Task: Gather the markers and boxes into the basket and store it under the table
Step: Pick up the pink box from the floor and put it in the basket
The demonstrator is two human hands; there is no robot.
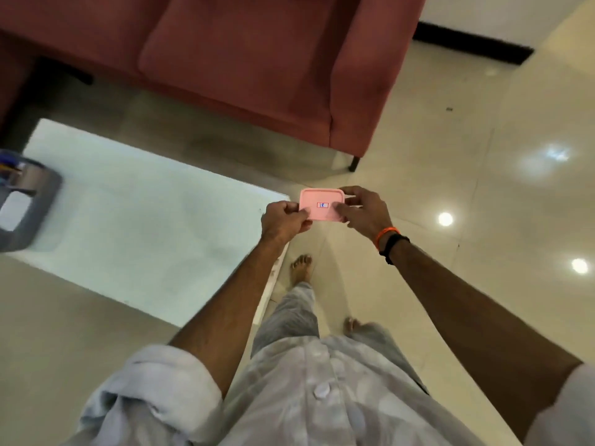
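Person: standing at the near right corner of the table, bare feet on the tiled floor [450, 130], both arms stretched forward.
Left hand [283, 220]: fingers curled, pinching the left edge of the pink box.
Right hand [363, 209]: fingers and thumb curled round the right edge of the same box; 2 bands, 1 orange and 1 black, on that wrist.
Pink box [322, 204]: flat, lid side up with a small label in the middle, held in the air between the 2 hands, above the table's right corner and well apart from the basket.
Table [145, 226]: pale glass top, low, running away to the left.
Basket [25, 204]: grey, on the table's far left end, cut by the picture's edge; some blurred things lie in it, too unclear to name.
Sofa [257, 59]: red, beyond the table.
Step in hand: I judge that 1 box is being carried, not yet in the basket.
Next move: likely a carry leftward across the table, then a lowering into the basket; 1 hand would probably do for so light a box.
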